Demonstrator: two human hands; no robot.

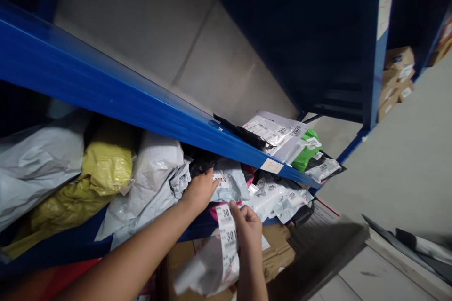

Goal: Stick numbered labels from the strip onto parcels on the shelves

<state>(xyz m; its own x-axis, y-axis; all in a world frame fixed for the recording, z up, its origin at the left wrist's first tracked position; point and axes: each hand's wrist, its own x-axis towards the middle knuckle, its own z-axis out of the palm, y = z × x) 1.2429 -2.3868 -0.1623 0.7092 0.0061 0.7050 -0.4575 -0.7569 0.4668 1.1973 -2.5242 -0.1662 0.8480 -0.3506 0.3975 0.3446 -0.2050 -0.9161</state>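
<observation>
My left hand reaches into the middle shelf and lies flat, fingers stretched, against a grey plastic mailer with a white number label. Lower down, my right hand pinches a white-grey parcel bag by its long shipping label printed "301", holding it in front of the shelf edge. Several more labelled mailers are packed to the right of my left hand.
A blue shelf beam runs diagonally above. White, yellow and grey bags fill the shelf's left. On the upper shelf lie labelled parcels and a green one. Cardboard boxes sit below; more boxes are far right.
</observation>
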